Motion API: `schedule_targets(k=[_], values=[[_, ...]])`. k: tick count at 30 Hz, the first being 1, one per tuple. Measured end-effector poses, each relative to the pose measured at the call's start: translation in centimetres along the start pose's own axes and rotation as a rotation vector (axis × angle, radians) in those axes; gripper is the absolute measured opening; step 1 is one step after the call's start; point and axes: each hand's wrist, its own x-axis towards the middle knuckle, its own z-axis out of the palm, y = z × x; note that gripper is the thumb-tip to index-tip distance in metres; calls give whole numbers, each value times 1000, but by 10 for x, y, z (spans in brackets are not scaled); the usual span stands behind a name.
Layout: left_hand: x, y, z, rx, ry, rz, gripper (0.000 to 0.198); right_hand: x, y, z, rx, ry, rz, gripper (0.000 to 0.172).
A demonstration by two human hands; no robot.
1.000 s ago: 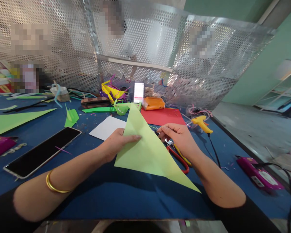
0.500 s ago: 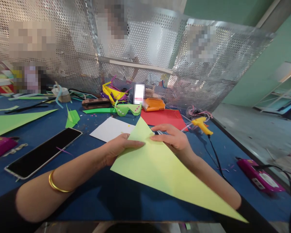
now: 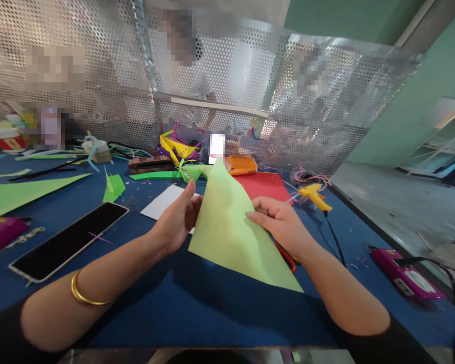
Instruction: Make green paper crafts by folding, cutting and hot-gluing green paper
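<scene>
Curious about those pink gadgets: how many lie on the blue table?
2: one magenta plastic gadget at the far left edge, another at the right. Others may be hidden.

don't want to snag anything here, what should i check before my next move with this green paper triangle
1. Grip: left hand pinches the green paper triangle at its left edge, right hand at its right edge: ok.
2. Paper off the table: it is tilted up, but whether its low corner touches: cannot tell.
3. Scissors out of the way: their red handle lies partly under the paper by the right wrist: not ok.
4. Glue gun apart from the hands: it lies beyond the right hand: ok.
5. Phone clear of the left forearm: ok.
</scene>
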Motion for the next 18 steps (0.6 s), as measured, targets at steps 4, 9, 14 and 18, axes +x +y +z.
schedule_targets(k=[4, 9, 14, 18], values=[[-2, -2, 2, 23, 1, 49, 40, 3, 8, 2, -232, -129, -21, 21], [-3, -6, 6, 8, 99, 13, 25, 5, 12, 4, -239, -194, 24, 22], [-7, -6, 10, -64, 68, -82, 21, 7, 9, 9, -44, -45, -18, 25], [-10, -10, 14, -2, 22, -80, 18, 10, 14, 16, 55, 112, -22, 27]])
